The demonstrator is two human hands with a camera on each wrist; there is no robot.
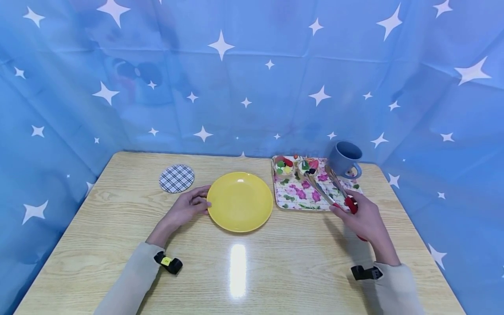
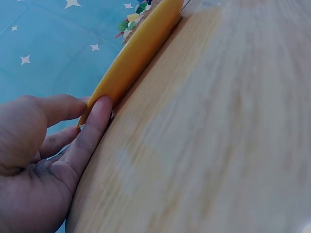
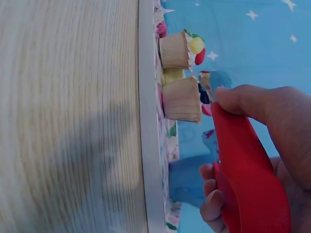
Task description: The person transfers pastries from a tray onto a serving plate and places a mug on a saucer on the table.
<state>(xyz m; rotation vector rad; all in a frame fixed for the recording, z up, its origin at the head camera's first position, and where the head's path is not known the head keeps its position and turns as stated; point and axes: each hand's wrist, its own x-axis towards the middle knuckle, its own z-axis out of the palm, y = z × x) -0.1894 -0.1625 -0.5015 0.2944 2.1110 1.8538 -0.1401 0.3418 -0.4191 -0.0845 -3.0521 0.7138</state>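
My left hand (image 1: 190, 204) pinches the left rim of a yellow plate (image 1: 240, 202); in the left wrist view the plate's edge (image 2: 138, 51) runs between thumb and fingers. My right hand (image 1: 361, 215) grips metal tongs with red handles (image 3: 248, 170). The tongs' arms (image 1: 323, 191) are spread apart above a floral tray (image 1: 291, 202). One tip is right at a fruit-topped cupcake (image 1: 308, 168), while the other reaches toward the mug. Left of that cupcake stands another cupcake (image 1: 284, 168) with red, green and yellow toppings. Both sit upright near the tray's back edge.
A blue-grey mug (image 1: 343, 158) stands at the tray's back right corner, handle toward the right. A round checked coaster (image 1: 176, 178) lies left of the plate on the wooden table (image 1: 275, 271). Behind the table hangs a blue curtain (image 1: 244, 74) with white stars.
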